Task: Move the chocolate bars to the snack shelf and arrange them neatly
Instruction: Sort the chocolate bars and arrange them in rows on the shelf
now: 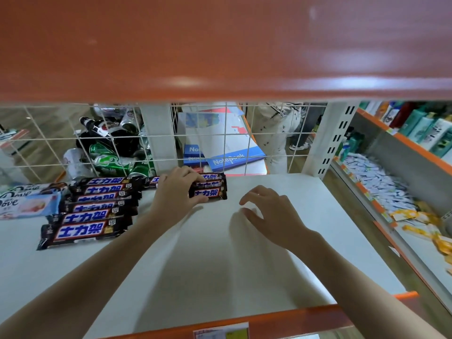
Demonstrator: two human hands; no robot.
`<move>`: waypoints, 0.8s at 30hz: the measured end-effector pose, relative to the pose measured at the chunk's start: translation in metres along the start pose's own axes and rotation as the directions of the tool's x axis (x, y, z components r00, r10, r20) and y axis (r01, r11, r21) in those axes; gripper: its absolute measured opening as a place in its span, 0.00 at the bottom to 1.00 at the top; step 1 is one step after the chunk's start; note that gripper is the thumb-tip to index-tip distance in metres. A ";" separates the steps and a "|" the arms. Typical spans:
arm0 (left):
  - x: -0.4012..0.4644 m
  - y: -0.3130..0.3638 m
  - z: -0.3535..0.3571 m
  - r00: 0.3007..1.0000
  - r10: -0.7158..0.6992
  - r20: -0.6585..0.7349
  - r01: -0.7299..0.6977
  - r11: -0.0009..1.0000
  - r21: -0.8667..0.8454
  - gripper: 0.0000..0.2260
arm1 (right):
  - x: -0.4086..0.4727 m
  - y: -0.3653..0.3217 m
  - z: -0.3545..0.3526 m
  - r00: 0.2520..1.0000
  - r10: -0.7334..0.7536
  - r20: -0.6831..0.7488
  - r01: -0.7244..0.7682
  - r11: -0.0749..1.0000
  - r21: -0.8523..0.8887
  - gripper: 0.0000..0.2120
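White snack shelf [281, 241]: stacked row of dark chocolate bars [93, 211] at left, beside Dove packs [22, 204]. Left hand [176, 192], grip curled round three bars [210, 189] near wire back. Right hand [271, 214] hovering, fingers loosely spread, holding nothing.

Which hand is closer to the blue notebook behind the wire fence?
The left hand. It grips chocolate bars at the back of the shelf, just in front of the notebook. The right hand hovers farther forward, to the right.
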State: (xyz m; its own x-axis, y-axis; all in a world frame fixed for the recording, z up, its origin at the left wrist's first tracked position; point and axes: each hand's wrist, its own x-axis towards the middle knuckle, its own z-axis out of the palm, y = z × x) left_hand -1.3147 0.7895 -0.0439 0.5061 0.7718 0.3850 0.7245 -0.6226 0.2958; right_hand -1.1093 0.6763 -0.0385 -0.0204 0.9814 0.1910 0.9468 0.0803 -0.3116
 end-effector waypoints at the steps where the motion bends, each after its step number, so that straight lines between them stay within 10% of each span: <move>1: -0.002 0.001 -0.002 1.000 0.003 -0.010 -0.003 1.000 -0.011 0.18 | 0.000 -0.002 0.000 1.000 -0.002 0.004 0.002 1.000 0.003 0.09; 24: -0.116 -0.004 -0.063 0.994 -0.092 0.062 0.097 0.992 -0.084 0.16 | -0.019 -0.098 0.014 0.991 -0.108 0.077 0.111 0.993 -0.037 0.14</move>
State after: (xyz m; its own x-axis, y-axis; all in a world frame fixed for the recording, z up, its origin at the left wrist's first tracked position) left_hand -1.4057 0.6947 -0.0350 0.4653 0.8323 0.3013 0.7283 -0.5534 0.4042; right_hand -1.2066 0.6526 -0.0242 -0.1471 0.9775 0.1509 0.9500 0.1821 -0.2537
